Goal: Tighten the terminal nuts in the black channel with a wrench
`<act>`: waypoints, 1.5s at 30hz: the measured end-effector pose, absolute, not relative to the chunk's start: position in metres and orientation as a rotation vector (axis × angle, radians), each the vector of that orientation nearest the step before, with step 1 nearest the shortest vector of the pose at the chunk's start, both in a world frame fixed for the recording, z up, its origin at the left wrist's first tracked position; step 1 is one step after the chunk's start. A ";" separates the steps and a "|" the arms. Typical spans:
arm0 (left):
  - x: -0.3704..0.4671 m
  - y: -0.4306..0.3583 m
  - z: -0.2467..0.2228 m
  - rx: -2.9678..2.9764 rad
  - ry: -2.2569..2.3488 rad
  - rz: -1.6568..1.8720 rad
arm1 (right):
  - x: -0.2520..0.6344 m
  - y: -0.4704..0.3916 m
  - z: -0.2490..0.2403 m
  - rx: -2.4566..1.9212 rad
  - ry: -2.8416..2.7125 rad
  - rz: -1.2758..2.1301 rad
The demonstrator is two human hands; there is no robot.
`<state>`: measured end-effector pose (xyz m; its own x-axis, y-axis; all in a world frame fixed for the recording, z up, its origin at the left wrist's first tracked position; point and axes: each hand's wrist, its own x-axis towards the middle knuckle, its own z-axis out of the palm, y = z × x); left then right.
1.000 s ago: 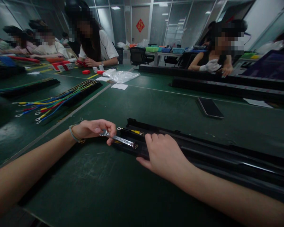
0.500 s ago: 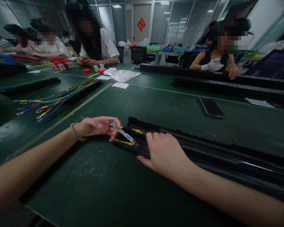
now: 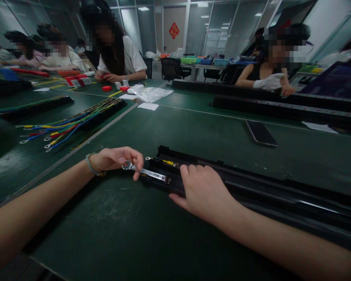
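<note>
A silver combination wrench [image 3: 153, 174] lies slantwise over the near end of a long black housing [image 3: 260, 187]. Its ring end sits around a bolt inside the housing, while its open end points left. My left hand [image 3: 124, 158] has its fingers curled around the wrench's open-end part. Wrapped over the housing, just right of the bolt, is my right hand [image 3: 206, 185]; its fingertips are hidden behind the wall. A yellow-sleeved cable lug [image 3: 166, 162] shows beyond the wrench, next to a second bolt. Another yellow cable under the wrench is mostly covered.
A smartphone [image 3: 261, 133] lies on the green table [image 3: 105, 226] at right. Bundled coloured wires with ring lugs [image 3: 73, 125] rest at left. Clear plastic bags [image 3: 153, 93] lie farther back. Across the table, a person in a white shirt [image 3: 133, 58] and one with a white glove [image 3: 269, 82] sit working.
The wrench's open end has swung left and toward me with my left hand, pivoting about the bolt. The near yellow cable is now mostly covered. My right hand stays in place.
</note>
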<state>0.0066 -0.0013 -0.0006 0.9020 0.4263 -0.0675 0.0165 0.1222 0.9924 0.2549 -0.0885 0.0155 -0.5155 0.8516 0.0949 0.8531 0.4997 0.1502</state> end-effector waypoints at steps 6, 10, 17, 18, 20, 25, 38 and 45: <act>0.008 -0.001 -0.002 1.407 0.379 0.328 | 0.255 -0.088 0.016 -1.547 -2.719 -0.279; 0.007 -0.003 -0.001 1.356 0.405 0.368 | 0.255 -0.088 0.015 -1.549 -2.725 -0.271; 0.009 -0.004 -0.003 1.285 0.402 0.388 | 0.254 -0.088 0.017 -1.566 -2.740 -0.255; 0.009 -0.004 -0.003 1.282 0.400 0.389 | 0.254 -0.088 0.017 -1.570 -2.743 -0.248; 0.009 -0.003 -0.004 1.280 0.397 0.389 | 0.254 -0.088 0.018 -1.580 -2.741 -0.244; 0.009 -0.004 -0.002 1.295 0.403 0.390 | 0.254 -0.088 0.016 -1.566 -2.738 -0.250; 0.004 -0.002 -0.003 1.431 0.408 0.340 | 0.255 -0.088 0.014 -1.540 -2.714 -0.285; 0.006 -0.004 -0.002 1.346 0.423 0.375 | 0.254 -0.088 0.015 -1.552 -2.706 -0.257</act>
<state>0.0059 -0.0042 -0.0018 0.8666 0.4931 -0.0771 -0.0179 0.1851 0.9825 0.2541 -0.0881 0.0152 -0.5084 0.8563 0.0911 0.8581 0.4950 0.1364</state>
